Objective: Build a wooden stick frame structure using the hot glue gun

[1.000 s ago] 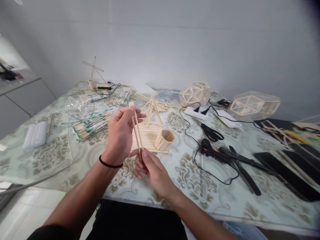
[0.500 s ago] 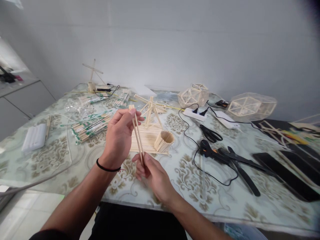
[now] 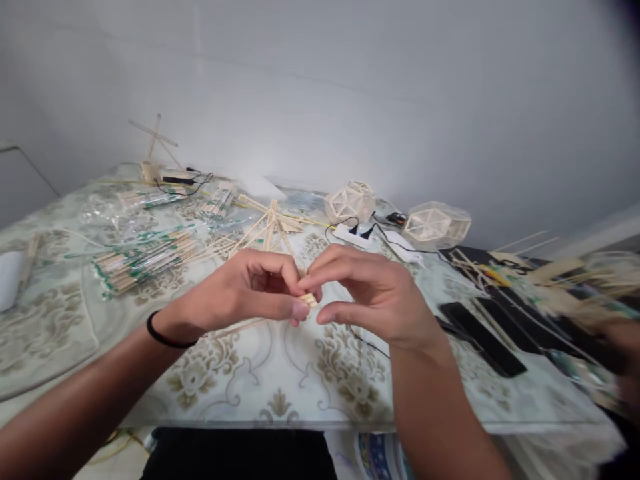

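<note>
My left hand (image 3: 260,287) pinches a few pale wooden chopsticks (image 3: 311,300) between thumb and fingers, their squared ends pointing toward my right hand. The rest of their length is hidden behind the left hand. Around those ends curves my right hand (image 3: 365,290), its thumb and fingers apart and the index fingertip at or very near the sticks. Just behind the hands stands a frame of crossed sticks (image 3: 271,225). To the left lie wrapped bundles of chopsticks (image 3: 150,260) with green-printed ends.
Two faceted stick lanterns (image 3: 437,225) stand near the wall, by a white power strip (image 3: 351,236) with black plugs. Black flat pieces (image 3: 483,339) lie at right. A stick cross on a cup-like base (image 3: 151,172) is back left. Another person's blurred hand (image 3: 623,340) shows at the right edge.
The chopsticks, upright between both hands before, now point end-on to the right in my left hand. My right hand has risen from their lower ends to beside their tips. The view has swung right.
</note>
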Demonstrator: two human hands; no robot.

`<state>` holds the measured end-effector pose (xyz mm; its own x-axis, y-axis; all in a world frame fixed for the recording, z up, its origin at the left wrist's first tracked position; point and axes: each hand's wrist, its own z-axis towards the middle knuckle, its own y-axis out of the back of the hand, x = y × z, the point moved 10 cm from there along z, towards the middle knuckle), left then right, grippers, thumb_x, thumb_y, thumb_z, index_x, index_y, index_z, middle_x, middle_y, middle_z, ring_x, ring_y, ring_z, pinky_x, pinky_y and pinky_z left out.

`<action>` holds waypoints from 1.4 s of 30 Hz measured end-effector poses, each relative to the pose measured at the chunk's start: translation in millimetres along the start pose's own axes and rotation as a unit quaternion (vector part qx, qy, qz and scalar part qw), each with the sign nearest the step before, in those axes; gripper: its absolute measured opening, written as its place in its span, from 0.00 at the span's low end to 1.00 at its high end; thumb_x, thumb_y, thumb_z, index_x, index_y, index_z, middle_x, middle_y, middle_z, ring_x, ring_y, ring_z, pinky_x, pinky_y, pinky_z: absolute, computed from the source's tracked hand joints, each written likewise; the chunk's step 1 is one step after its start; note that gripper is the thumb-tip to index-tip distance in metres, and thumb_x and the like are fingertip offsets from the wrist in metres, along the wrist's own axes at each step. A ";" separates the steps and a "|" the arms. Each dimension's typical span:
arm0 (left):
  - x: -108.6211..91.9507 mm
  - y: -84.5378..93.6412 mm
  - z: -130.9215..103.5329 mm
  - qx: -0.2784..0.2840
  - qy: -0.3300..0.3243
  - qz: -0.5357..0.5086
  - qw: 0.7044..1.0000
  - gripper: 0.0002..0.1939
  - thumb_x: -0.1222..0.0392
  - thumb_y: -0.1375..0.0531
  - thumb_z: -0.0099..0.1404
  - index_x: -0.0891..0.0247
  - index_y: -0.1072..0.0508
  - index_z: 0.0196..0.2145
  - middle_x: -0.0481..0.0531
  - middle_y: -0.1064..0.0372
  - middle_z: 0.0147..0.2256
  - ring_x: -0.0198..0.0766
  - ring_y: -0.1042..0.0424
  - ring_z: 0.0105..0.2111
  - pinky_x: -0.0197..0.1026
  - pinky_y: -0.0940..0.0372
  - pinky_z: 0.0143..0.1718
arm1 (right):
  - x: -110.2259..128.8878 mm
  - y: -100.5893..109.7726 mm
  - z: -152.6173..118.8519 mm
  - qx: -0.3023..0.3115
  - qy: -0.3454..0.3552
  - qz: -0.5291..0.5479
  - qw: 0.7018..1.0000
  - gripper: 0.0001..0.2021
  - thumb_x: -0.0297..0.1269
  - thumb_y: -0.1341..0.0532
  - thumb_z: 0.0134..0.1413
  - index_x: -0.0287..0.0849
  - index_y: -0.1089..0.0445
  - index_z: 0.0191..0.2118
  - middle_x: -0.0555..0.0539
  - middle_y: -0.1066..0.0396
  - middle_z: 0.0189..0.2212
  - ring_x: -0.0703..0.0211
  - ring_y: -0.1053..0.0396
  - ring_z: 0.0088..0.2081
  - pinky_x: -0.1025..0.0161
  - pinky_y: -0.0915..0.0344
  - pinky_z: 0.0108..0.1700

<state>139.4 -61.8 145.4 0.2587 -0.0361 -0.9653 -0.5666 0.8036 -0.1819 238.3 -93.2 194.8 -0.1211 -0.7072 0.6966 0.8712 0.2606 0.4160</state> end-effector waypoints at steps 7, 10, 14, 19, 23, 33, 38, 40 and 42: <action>-0.6 4.0 20.6 0.042 0.028 0.022 0.999 0.06 0.63 0.29 0.63 0.63 0.21 0.28 0.51 0.24 0.28 0.36 0.28 0.30 0.39 0.35 0.33 | -5.5 10.4 16.9 0.015 0.025 -0.006 1.000 0.06 0.38 0.27 0.61 0.50 0.16 0.44 0.48 0.19 0.34 0.59 0.25 0.35 0.58 0.28 0.40; -2.3 8.9 30.8 0.044 0.023 0.007 0.999 0.07 0.61 0.28 0.63 0.63 0.20 0.29 0.52 0.23 0.28 0.40 0.25 0.33 0.43 0.31 0.37 | -9.4 16.3 22.7 0.002 0.030 0.003 1.000 0.06 0.35 0.27 0.61 0.49 0.17 0.43 0.48 0.21 0.32 0.59 0.26 0.33 0.59 0.29 0.36; -7.3 10.6 41.4 0.051 0.004 -0.012 0.999 0.07 0.63 0.28 0.64 0.64 0.20 0.29 0.51 0.21 0.27 0.38 0.24 0.32 0.42 0.29 0.40 | -10.7 25.5 26.4 -0.038 0.065 0.051 0.996 0.06 0.33 0.26 0.59 0.47 0.17 0.42 0.49 0.25 0.29 0.61 0.29 0.30 0.62 0.31 0.32; -2.2 8.4 45.5 0.063 0.024 -0.064 0.996 0.07 0.64 0.26 0.63 0.66 0.19 0.30 0.49 0.20 0.28 0.31 0.22 0.28 0.35 0.27 0.37 | -15.0 27.9 25.9 -0.030 0.067 0.036 0.997 0.06 0.32 0.26 0.58 0.44 0.18 0.41 0.50 0.26 0.30 0.65 0.31 0.30 0.66 0.32 0.33; 4.8 8.6 44.7 0.064 0.052 -0.074 0.994 0.10 0.60 0.24 0.61 0.66 0.20 0.29 0.49 0.19 0.27 0.31 0.20 0.27 0.34 0.26 0.34 | -15.3 27.6 24.4 -0.014 0.062 0.018 0.998 0.05 0.33 0.26 0.59 0.44 0.18 0.42 0.50 0.26 0.29 0.66 0.31 0.30 0.67 0.32 0.33; 10.5 2.7 40.7 0.079 0.092 -0.042 0.992 0.10 0.60 0.22 0.58 0.66 0.19 0.29 0.50 0.20 0.27 0.31 0.20 0.26 0.33 0.26 0.32 | 4.2 20.5 20.4 0.021 0.087 -0.052 0.995 0.08 0.32 0.25 0.57 0.38 0.18 0.43 0.47 0.22 0.32 0.67 0.29 0.31 0.70 0.31 0.33; 12.9 7.5 40.4 0.075 0.093 -0.028 0.992 0.08 0.61 0.24 0.60 0.64 0.18 0.30 0.48 0.18 0.27 0.30 0.20 0.26 0.32 0.26 0.33 | 12.6 19.7 18.9 0.003 0.085 -0.123 0.989 0.09 0.19 0.30 0.55 0.37 0.18 0.39 0.48 0.24 0.30 0.66 0.28 0.30 0.68 0.30 0.34; 13.8 8.9 40.7 0.075 0.096 -0.018 0.992 0.07 0.61 0.24 0.60 0.64 0.17 0.31 0.48 0.18 0.27 0.30 0.20 0.27 0.32 0.26 0.33 | 14.8 19.4 17.6 -0.003 0.085 -0.144 0.986 0.11 0.16 0.33 0.54 0.37 0.18 0.39 0.48 0.24 0.29 0.65 0.28 0.30 0.68 0.31 0.32; 13.8 8.8 40.8 0.079 0.100 -0.017 0.992 0.08 0.60 0.23 0.59 0.64 0.17 0.31 0.48 0.18 0.28 0.30 0.20 0.27 0.32 0.26 0.33 | 16.3 19.2 16.3 -0.008 0.091 -0.144 0.985 0.11 0.17 0.33 0.54 0.37 0.18 0.38 0.49 0.24 0.29 0.66 0.29 0.29 0.68 0.32 0.31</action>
<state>169.9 -31.0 138.1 0.1062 -0.1703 -0.9797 -0.4264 0.8823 -0.1996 245.3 -89.0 223.7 -0.2778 -0.8569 0.4342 0.8210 0.0228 0.5704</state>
